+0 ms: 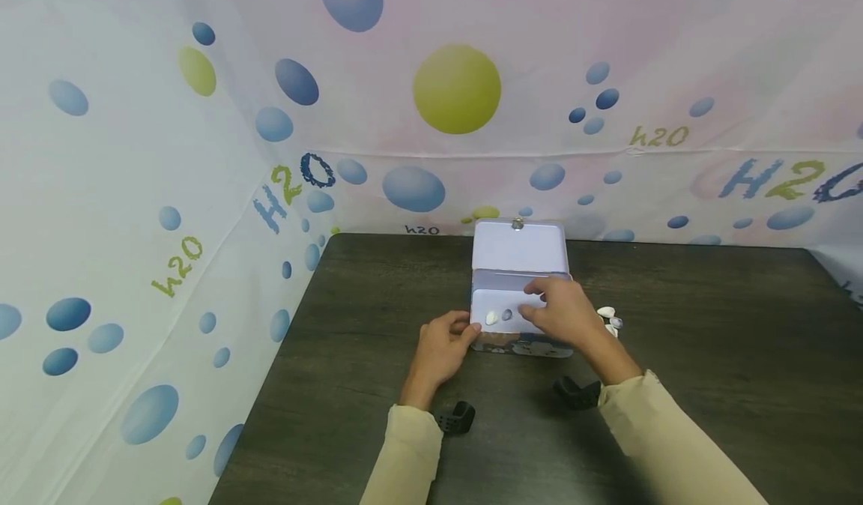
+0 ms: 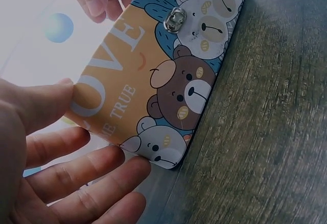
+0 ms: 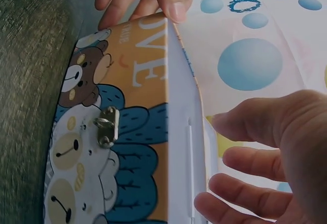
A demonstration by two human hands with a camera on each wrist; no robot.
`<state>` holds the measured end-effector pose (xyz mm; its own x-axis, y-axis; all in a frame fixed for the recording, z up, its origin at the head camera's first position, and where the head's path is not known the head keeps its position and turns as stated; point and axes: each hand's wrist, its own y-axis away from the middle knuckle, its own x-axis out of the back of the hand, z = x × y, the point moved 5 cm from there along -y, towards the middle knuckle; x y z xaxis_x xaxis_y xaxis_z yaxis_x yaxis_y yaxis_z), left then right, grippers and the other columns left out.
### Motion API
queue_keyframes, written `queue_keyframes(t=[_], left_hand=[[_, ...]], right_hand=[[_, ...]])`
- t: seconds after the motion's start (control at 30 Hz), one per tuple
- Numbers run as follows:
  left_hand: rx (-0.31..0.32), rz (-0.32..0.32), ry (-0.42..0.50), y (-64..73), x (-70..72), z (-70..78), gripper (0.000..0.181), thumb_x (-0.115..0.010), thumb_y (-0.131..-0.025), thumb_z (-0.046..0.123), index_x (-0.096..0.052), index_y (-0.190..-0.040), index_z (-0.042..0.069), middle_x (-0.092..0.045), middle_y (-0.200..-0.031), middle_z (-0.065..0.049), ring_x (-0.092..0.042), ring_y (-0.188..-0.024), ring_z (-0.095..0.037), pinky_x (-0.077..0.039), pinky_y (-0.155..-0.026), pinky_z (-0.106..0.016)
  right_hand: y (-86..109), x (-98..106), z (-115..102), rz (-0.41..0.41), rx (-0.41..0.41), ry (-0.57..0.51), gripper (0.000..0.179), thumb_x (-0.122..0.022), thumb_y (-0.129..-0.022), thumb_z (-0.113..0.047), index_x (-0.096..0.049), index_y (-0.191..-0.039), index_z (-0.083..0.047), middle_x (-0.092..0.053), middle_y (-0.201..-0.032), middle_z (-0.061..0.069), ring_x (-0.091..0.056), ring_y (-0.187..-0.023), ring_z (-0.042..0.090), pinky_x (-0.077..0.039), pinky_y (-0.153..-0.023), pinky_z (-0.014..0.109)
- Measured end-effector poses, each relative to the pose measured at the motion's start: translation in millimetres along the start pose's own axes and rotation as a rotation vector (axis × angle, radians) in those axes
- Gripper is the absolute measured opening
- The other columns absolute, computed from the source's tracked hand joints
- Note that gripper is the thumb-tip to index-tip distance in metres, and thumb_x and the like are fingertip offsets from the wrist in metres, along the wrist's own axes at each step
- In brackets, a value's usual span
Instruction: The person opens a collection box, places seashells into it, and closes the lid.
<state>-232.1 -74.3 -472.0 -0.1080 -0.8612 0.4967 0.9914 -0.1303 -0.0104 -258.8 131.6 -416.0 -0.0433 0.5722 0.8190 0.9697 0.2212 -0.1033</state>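
A tin box (image 1: 522,344) with cartoon bears on its orange and blue front (image 2: 176,88) stands with its hinged lid (image 1: 519,244) raised. Inside, on the white floor, lie two small smooth pieces like pebbles or shells: a white one (image 1: 491,317) and a grey one (image 1: 507,315). My left hand (image 1: 441,349) holds the box's front left corner, thumb at the top edge and fingers along the side. Over the right part of the box is my right hand (image 1: 559,312), its thumb (image 3: 250,119) and fingers apart with nothing visible between them.
Several more small whitish pieces (image 1: 606,312) lie on the dark wooden table (image 1: 701,340), right of the box and partly behind the right hand. A metal clasp (image 3: 107,127) sticks out from the box's front. A printed sheet (image 1: 458,183) hangs behind the table.
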Motion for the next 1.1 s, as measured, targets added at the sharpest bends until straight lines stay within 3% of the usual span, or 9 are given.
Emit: queue_keyframes(t=[0.37,0.47,0.57,0.7,1.1], left_hand=[[0.005,-0.002,-0.008,-0.1,-0.9,-0.6,0.04,-0.065,-0.1,0.029,-0.065,-0.128,0.0,-0.072,-0.111,-0.014,-0.072,-0.093,-0.023,-0.057,-0.077,-0.041],[0.003,-0.005,-0.008,0.0,-1.3,-0.7,0.04,-0.065,-0.1,0.028,-0.065,-0.128,0.0,-0.072,-0.111,-0.014,-0.072,-0.093,-0.022,-0.057,-0.077,-0.041],[0.0,-0.007,-0.011,-0.1,-1.6,-0.9,0.04,-0.065,-0.1,0.03,-0.065,-0.128,0.001,-0.072,-0.111,-0.014,-0.072,-0.093,-0.022,-0.057,-0.077,-0.041],[0.006,-0.006,-0.016,0.1,-0.8,-1.5,0.041,-0.065,-0.1,0.032,-0.065,-0.128,0.003,-0.071,-0.112,-0.013,-0.071,-0.094,-0.022,-0.057,-0.078,-0.042],[0.016,-0.013,-0.015,0.0,-0.2,-0.7,0.042,-0.065,-0.099,0.033,-0.065,-0.128,0.002,-0.071,-0.112,-0.013,-0.071,-0.095,-0.022,-0.057,-0.079,-0.043]], right_hand=[[11.1,23.8,14.7,-0.006,-0.032,0.0,0.036,-0.069,-0.092,-0.017,-0.068,-0.118,0.008,-0.067,-0.113,0.026,-0.064,-0.101,0.042,-0.053,-0.078,0.053],[15.4,31.4,23.1,0.003,-0.039,0.001,0.037,-0.069,-0.092,-0.016,-0.067,-0.118,0.009,-0.067,-0.098,0.022,-0.062,-0.087,0.036,-0.051,-0.07,0.049],[20.1,38.5,32.8,0.018,-0.049,0.015,0.036,-0.069,-0.092,-0.016,-0.068,-0.117,0.01,-0.066,-0.095,0.021,-0.06,-0.084,0.034,-0.049,-0.069,0.049],[24.7,43.9,44.8,0.017,-0.073,0.027,0.037,-0.068,-0.093,-0.019,-0.067,-0.117,0.009,-0.066,-0.108,0.025,-0.061,-0.097,0.039,-0.05,-0.078,0.056],[38.2,48.3,77.0,0.0,-0.125,0.026,0.04,-0.067,-0.095,-0.022,-0.065,-0.119,0.01,-0.066,-0.104,0.027,-0.062,-0.097,0.044,-0.05,-0.075,0.057]])
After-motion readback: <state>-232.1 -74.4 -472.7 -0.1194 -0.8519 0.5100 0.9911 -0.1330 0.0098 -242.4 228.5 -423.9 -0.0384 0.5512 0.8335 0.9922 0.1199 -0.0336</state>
